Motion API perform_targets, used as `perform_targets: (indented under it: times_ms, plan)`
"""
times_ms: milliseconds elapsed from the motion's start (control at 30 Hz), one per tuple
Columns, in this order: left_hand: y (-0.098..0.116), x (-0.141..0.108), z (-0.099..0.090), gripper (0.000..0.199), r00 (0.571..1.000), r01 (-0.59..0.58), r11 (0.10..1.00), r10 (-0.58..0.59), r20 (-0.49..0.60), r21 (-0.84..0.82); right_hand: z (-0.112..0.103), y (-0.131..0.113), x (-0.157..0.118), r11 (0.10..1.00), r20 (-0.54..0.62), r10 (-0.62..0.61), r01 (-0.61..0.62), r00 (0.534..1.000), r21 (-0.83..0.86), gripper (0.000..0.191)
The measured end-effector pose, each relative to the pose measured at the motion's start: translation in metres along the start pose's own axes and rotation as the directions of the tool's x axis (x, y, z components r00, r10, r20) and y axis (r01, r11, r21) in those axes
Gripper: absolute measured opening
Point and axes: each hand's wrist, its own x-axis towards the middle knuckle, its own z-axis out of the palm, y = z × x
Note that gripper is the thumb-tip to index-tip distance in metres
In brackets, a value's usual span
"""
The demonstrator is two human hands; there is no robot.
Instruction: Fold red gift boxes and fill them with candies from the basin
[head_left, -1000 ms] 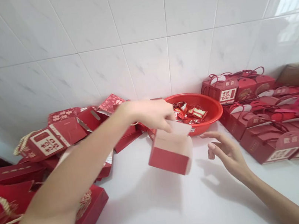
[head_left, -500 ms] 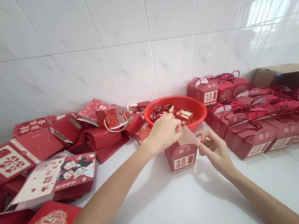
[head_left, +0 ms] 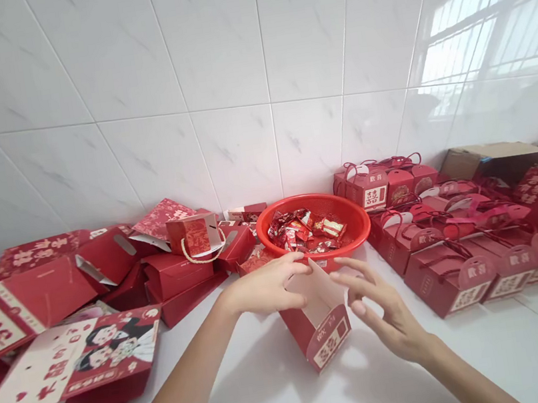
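In the middle of the white tabletop stands a small red paper gift box (head_left: 319, 335), its top flaps up and its pale inside showing. Gold-white characters mark its front, which is turned askew toward me. My left hand (head_left: 266, 287) lies over the box's left upper side, fingers stretched and thumb apart, touching the panel there. On the other side, my right hand (head_left: 383, 309) has its fingers spread beside the raised right flap, index fingertip close to its upper edge. Just behind the box is a red plastic basket (head_left: 363, 224) with several wrapped candies (head_left: 328, 227) in it.
Rows of closed red gift boxes (head_left: 462, 274) with cord handles stand at the right, a brown cardboard box (head_left: 495, 161) behind them. Unfilled-looking red boxes (head_left: 178, 272) and a box with a cartoon couple (head_left: 114, 352) pile up at left. A tiled wall (head_left: 235, 146) rises behind.
The gift box has turned and come slightly nearer, its flaps now spread wider. My left hand has uncurled from its closed shape, and my right fingers have parted from the flap. The view has shifted.
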Motion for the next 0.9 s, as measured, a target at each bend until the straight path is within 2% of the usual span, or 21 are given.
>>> perform_targets:
  times_ms: [33,100,200,267,333,400,467,567,633,700,800,833,900]
  plan:
    - [0.001,-0.001,0.0,0.056,1.0,-0.006,1.0,0.006,0.008,-0.002,0.001,-0.003,0.002,0.999,0.055,-0.03,0.031,0.998,-0.021,0.036]
    - [0.002,-0.002,0.0,0.062,1.0,-0.022,1.0,0.022,0.012,0.017,0.003,-0.006,0.006,0.999,0.104,-0.004,0.009,0.995,-0.041,0.035]
    - [-0.003,-0.006,-0.008,0.073,0.998,-0.009,1.0,0.007,0.057,0.024,0.006,0.0,0.006,0.987,0.06,0.162,-0.162,0.985,0.011,0.033]
    - [-0.011,-0.01,-0.017,0.082,0.991,-0.034,0.999,0.033,0.131,0.01,0.008,0.006,0.002,0.962,0.045,0.265,-0.267,0.963,0.061,0.035]
    - [-0.023,-0.012,-0.025,0.089,0.978,-0.075,0.997,0.075,0.197,-0.008,0.009,0.012,-0.005,0.94,0.057,0.327,-0.331,0.943,0.079,0.035]
    - [-0.034,-0.013,-0.028,0.093,0.975,-0.083,0.996,0.085,0.205,-0.019,0.009,0.014,-0.009,0.928,0.08,0.36,-0.366,0.93,0.075,0.036]
    - [-0.041,-0.014,-0.029,0.091,0.977,-0.087,0.996,0.091,0.195,-0.029,0.006,0.013,-0.008,0.934,0.1,0.344,-0.351,0.934,0.063,0.036]
    - [-0.039,-0.015,-0.031,0.077,0.966,-0.161,0.983,0.176,0.191,-0.091,-0.006,0.007,0.007,0.971,0.072,0.234,-0.236,0.97,0.033,0.036]
    - [-0.032,-0.012,-0.036,0.063,0.963,-0.222,0.961,0.242,0.118,-0.163,-0.017,0.007,0.028,0.981,0.016,0.194,-0.195,0.981,0.013,0.037]
    - [-0.025,0.0,-0.044,0.052,0.967,-0.25,0.942,0.253,-0.013,-0.226,-0.024,0.013,0.054,0.975,-0.052,0.222,-0.221,0.974,0.013,0.037]
    - [-0.022,0.041,-0.05,0.042,0.971,-0.205,0.958,0.174,-0.162,-0.199,-0.023,0.035,0.097,0.939,-0.099,0.344,-0.34,0.934,0.057,0.031]
    - [-0.024,0.059,-0.05,0.039,0.978,-0.162,0.978,0.141,-0.154,-0.134,-0.02,0.044,0.11,0.91,-0.092,0.413,-0.407,0.906,0.074,0.026]
    - [-0.029,0.096,-0.045,0.031,0.998,-0.032,0.999,0.034,-0.053,0.033,-0.01,0.061,0.131,0.852,-0.066,0.521,-0.515,0.851,0.091,0.014]
